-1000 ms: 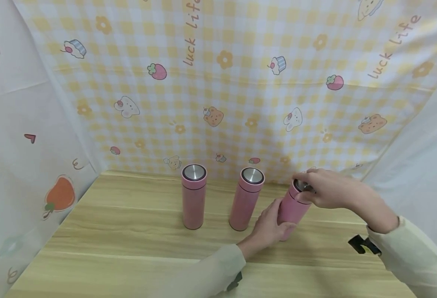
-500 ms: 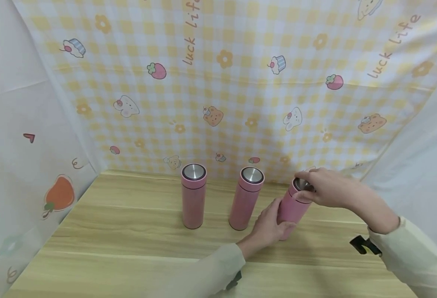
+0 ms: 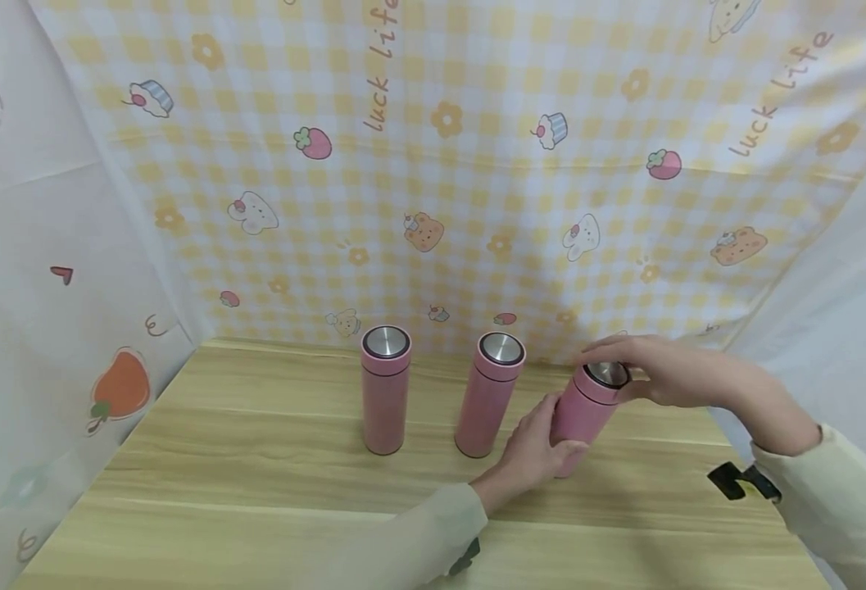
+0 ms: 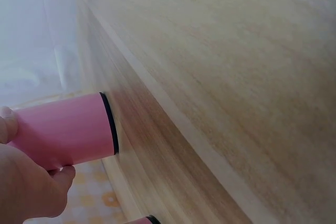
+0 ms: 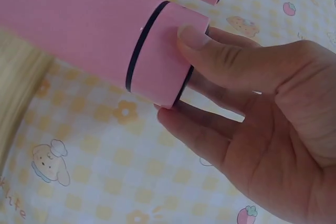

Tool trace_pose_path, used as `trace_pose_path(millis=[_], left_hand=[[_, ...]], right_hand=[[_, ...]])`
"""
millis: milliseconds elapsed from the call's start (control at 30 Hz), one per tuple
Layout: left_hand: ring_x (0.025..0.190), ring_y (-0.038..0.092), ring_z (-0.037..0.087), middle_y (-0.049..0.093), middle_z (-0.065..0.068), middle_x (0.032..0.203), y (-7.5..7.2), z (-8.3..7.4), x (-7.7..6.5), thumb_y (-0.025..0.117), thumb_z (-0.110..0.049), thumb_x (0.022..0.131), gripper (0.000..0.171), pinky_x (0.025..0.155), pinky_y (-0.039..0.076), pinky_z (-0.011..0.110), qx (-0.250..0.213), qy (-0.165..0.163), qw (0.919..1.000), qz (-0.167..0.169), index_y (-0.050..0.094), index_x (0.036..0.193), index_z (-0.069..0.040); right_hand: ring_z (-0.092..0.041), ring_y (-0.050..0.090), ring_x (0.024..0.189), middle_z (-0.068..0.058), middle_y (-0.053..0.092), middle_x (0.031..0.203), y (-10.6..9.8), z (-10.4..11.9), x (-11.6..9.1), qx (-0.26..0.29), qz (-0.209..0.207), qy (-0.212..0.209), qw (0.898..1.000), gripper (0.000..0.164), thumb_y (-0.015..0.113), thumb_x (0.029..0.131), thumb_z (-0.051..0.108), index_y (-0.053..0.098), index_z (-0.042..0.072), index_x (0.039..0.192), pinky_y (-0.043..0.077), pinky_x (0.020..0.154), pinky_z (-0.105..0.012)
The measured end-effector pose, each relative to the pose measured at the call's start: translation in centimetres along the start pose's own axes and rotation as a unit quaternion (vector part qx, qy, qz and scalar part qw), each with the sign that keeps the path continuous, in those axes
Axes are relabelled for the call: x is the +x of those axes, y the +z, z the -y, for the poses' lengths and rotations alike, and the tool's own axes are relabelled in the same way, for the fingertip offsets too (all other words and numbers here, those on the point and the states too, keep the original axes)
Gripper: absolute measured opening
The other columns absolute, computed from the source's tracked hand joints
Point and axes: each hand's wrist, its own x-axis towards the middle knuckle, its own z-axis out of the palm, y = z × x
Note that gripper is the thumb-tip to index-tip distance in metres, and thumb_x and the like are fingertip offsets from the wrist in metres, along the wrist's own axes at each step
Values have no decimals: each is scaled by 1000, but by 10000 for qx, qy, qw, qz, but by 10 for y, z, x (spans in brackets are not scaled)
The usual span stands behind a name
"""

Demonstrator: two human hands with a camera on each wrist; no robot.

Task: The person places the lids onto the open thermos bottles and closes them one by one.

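Three pink thermos flasks with steel-topped lids stand in a row in the head view. My left hand [image 3: 527, 452] grips the body of the right-hand thermos flask [image 3: 576, 419], which looks upright on the wooden table. At its top, my right hand [image 3: 672, 370] spans the lid [image 3: 606, 375], thumb on the near side and fingers on the far side. The right wrist view shows the thumb pressed on the pink lid [image 5: 165, 59] above a dark seam, with fingertips at its rim. In the left wrist view, fingers and thumb wrap the flask [image 4: 68, 129] above its black base.
The middle thermos flask [image 3: 486, 401] stands just left of my left hand, and the left thermos flask [image 3: 384, 406] farther along. Behind the wooden table [image 3: 256, 467] hangs a yellow checked cloth [image 3: 477, 188]. White cloth walls [image 3: 56, 213] flank both sides.
My right hand has shifted slightly right and its fingers have spread wider round the lid, showing more of the steel top. My left hand and the flasks stay in place.
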Motion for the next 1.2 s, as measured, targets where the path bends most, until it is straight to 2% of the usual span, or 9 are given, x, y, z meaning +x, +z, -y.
trace_pose_path(millis=[233,533,700,800,967,1200], left_hand=[[120,54,5,55,-12,134,0,-2,-1,75,-36,94,65,99,50,35,-51,-159,9999,10,43,148,-24],[117,56,5,57,-11,132,-1,-3,0,77,-34,93,66,96,52,36,-188,-363,9991,128,41,147,-27],[117,57,7,58,-10,133,-2,-4,1,77,-35,93,66,96,52,35,-76,-336,9992,194,41,148,-25],[116,57,6,58,-10,133,-3,-4,2,77,-36,92,66,97,52,35,-21,-324,9993,182,42,147,-24],[115,56,5,58,-11,132,-4,-5,3,77,-37,92,66,96,52,34,1,-314,9994,140,42,147,-25],[114,57,5,58,-11,131,-3,-4,2,76,-36,92,67,94,52,34,1,-276,9995,127,41,148,-25]], right_hand=[[-35,53,128,-11,57,141,0,1,3,127,135,301,9994,62,77,83,-12,62,10,139,54,95,-48],[-32,58,122,-10,60,137,-2,2,6,125,272,470,9984,58,79,83,-9,65,11,136,57,89,-42],[-26,62,117,-4,64,131,-5,2,7,153,260,604,9977,56,81,82,-6,67,12,133,56,91,-42],[-25,61,119,-2,65,131,-5,3,7,148,274,636,9975,58,79,82,-10,66,11,134,56,93,-42],[-27,59,121,-5,63,134,-4,3,7,48,200,509,9985,61,77,81,-15,64,10,135,56,93,-42],[-24,61,115,-9,60,137,0,3,6,-116,94,570,9983,60,77,83,-11,64,13,136,57,85,-39]])
